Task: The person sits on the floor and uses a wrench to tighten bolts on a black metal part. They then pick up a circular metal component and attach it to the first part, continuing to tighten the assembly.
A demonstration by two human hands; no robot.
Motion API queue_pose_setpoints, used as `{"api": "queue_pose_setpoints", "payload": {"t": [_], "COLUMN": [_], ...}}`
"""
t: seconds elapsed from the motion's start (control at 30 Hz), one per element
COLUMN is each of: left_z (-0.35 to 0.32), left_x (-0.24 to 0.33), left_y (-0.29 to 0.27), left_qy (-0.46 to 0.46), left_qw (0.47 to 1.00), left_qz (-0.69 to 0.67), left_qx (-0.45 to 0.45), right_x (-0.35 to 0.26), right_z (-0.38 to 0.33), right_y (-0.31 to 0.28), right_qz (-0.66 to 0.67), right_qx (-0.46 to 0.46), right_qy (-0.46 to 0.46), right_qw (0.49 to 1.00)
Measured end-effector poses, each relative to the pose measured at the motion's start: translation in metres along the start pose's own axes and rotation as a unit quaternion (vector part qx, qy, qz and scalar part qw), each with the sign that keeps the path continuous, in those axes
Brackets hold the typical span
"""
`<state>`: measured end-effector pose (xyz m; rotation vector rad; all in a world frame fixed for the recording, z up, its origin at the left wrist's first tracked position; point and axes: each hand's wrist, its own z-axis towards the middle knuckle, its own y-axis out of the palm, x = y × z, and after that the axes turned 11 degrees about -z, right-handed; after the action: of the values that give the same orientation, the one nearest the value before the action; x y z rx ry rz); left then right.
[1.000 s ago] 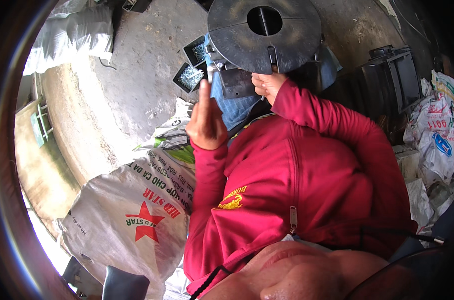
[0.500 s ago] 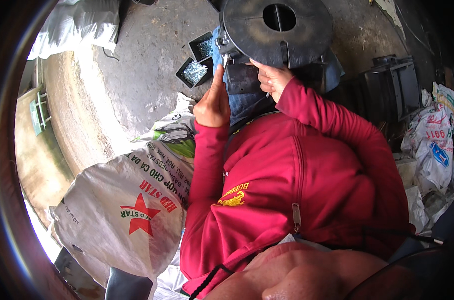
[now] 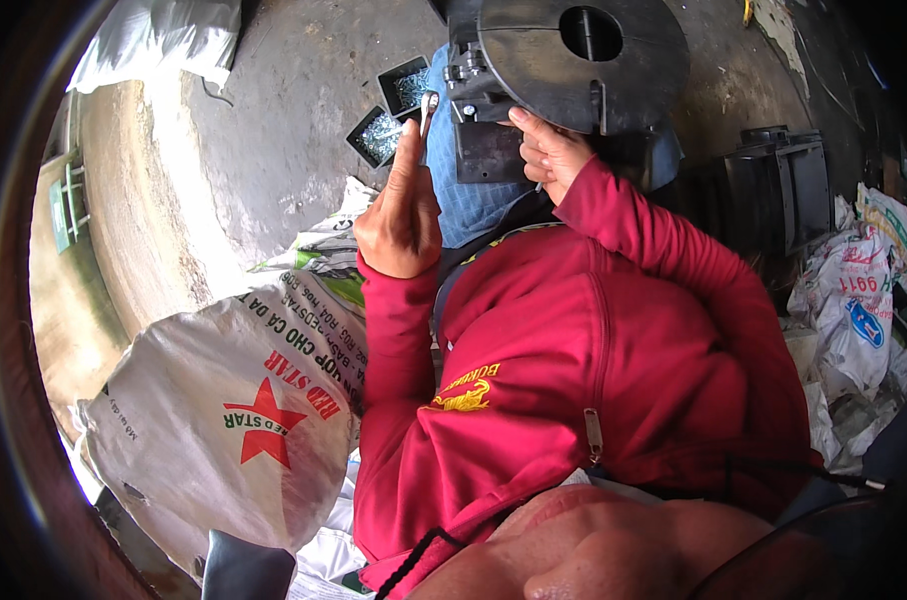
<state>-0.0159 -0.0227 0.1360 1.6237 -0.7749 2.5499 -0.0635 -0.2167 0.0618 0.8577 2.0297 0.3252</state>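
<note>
My left hand (image 3: 401,222) is closed around a ring wrench (image 3: 428,112), its index finger stretched along the shank. The wrench's ring end points up, apart from the work. Across my lap lies a black plastic housing (image 3: 518,45) with a round, flat disc and an oval hole. A shiny bolt (image 3: 469,111) sits at its left corner, beside hinge-like lugs. My right hand (image 3: 553,155) is at the housing's near edge, one fingertip just right of the bolt. Its other fingers are curled, and a small end of a thin metal tool (image 3: 539,187) shows below them.
Two black bins (image 3: 375,136) of small screws or bolts stand on the floor left of my knee. A big white sack (image 3: 193,430) fills the lower left. Another black housing (image 3: 778,190) and crumpled sacks (image 3: 858,300) lie on the right.
My left hand has drawn the wrench away from the housing's corner, to the left and nearer me, uncovering the bolt. The housing appears shifted slightly right. My right hand stays at its edge.
</note>
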Motion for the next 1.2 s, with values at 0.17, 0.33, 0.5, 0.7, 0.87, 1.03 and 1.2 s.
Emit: {"api": "queue_pose_setpoints", "payload": {"t": [0.17, 0.33, 0.5, 0.7, 0.87, 1.03, 1.2], "left_z": [-0.014, -0.010, -0.016, -0.025, -0.019, -0.017, 0.008], "left_x": [-0.021, -0.020, -0.022, -0.004, 0.007, 0.019, 0.032], "left_y": [0.014, 0.017, 0.017, 0.050, 0.090, 0.112, 0.120], "left_qy": [-0.012, 0.055, -0.017, 0.015, 0.056, 0.096, 0.023], "left_qw": [0.973, 0.994, 0.999, 0.976, 0.973, 0.951, 0.966], "left_qz": [0.213, 0.096, 0.042, -0.141, -0.011, -0.049, -0.145], "left_qx": [-0.091, 0.012, -0.023, -0.166, -0.223, -0.289, -0.215], "right_x": [0.001, -0.003, -0.010, -0.007, -0.017, -0.011, -0.016], "right_z": [-0.002, -0.007, -0.004, -0.028, -0.064, -0.084, -0.096], "right_y": [0.004, 0.002, 0.001, -0.031, -0.042, -0.070, -0.082], "right_qz": [-0.012, -0.008, 0.009, 0.169, 0.233, 0.243, 0.234], "right_qx": [0.008, -0.006, -0.034, -0.084, 0.008, 0.045, 0.046], "right_qy": [0.005, 0.015, 0.046, 0.113, 0.069, 0.007, 0.010], "right_qw": [1.000, 1.000, 0.998, 0.976, 0.970, 0.969, 0.971]}}
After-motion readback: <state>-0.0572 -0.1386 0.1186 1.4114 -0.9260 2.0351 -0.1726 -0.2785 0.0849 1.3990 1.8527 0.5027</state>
